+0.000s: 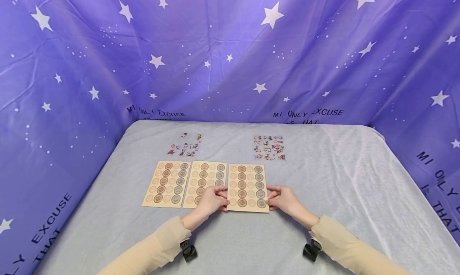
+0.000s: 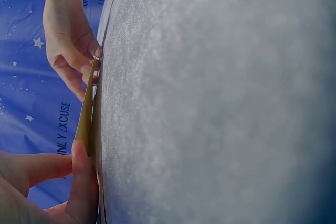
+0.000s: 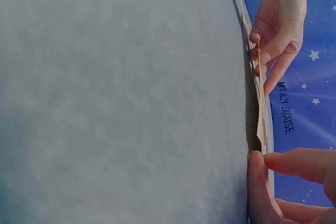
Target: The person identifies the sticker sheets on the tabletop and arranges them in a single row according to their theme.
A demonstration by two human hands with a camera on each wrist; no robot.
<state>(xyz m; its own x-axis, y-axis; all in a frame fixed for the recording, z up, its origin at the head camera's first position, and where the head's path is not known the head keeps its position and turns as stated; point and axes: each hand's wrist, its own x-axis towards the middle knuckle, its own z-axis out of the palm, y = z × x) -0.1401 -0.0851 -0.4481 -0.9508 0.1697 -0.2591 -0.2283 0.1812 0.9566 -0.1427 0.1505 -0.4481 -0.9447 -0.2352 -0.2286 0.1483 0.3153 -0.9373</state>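
Left hand [image 1: 212, 201] and right hand [image 1: 286, 200] pinch opposite sides of rightmost printed sheet [image 1: 246, 186], fingers narrow on it; sheet looks slightly raised off tabletop [image 1: 330, 179], beside middle sheet [image 1: 212, 175]. Uneven grip could bend it; leftward drift could cause overlap.

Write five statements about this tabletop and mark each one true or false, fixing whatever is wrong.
1. The left-hand grip and right-hand grip hold opposite edges of the rightmost cream rectangular sheet printed with round emblems. True.
2. The leftmost sheet is also being held. False: neither grip touches the leftmost cream rectangular sheet with round emblems.
3. Two clusters of small multicoloured figures lie beyond the sheets on the pale grey cloth. True.
4. The backdrop is plain green. False: the purple-blue fabric backdrop has white stars and black lettering.
5. Four cream sheets are visible. False: there are three.
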